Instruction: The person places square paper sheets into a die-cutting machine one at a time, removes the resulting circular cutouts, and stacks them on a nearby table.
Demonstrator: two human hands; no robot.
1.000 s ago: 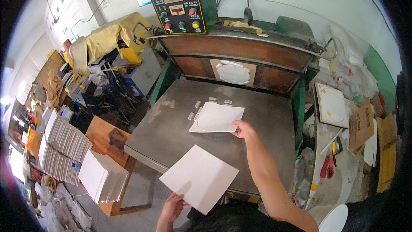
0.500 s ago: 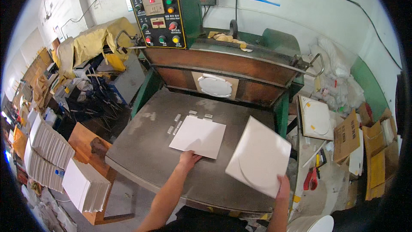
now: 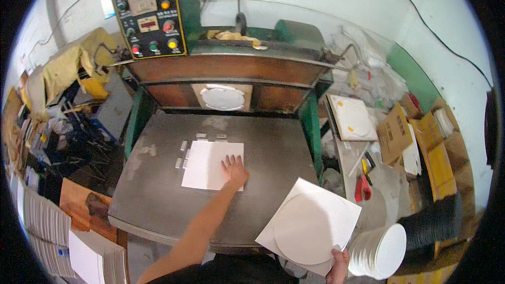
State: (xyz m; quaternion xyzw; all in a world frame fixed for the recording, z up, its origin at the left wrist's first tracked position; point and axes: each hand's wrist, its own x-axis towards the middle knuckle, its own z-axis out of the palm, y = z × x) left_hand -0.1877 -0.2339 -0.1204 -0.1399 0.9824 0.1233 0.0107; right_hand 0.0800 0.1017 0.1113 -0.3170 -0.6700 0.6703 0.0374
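On the grey press bed lies a square white board, up against several small stop blocks along its far and left sides. My left hand rests on its right part with fingers spread flat. At the lower right my right hand grips a second square white board by its near corner, thumb on top. A large round outline shows in that board, which is tilted and held off the bed's front right corner. On the raised upper plate sits a round white die.
A green control box with coloured buttons stands at the back left. Stacked white boards lie at the lower left, round white discs at the lower right. Red-handled scissors and cardboard boxes are on the right.
My left hand has gone from the bed board's near edge to flat on its right part. My right hand has brought its board down and nearer the discs. The view has turned right.
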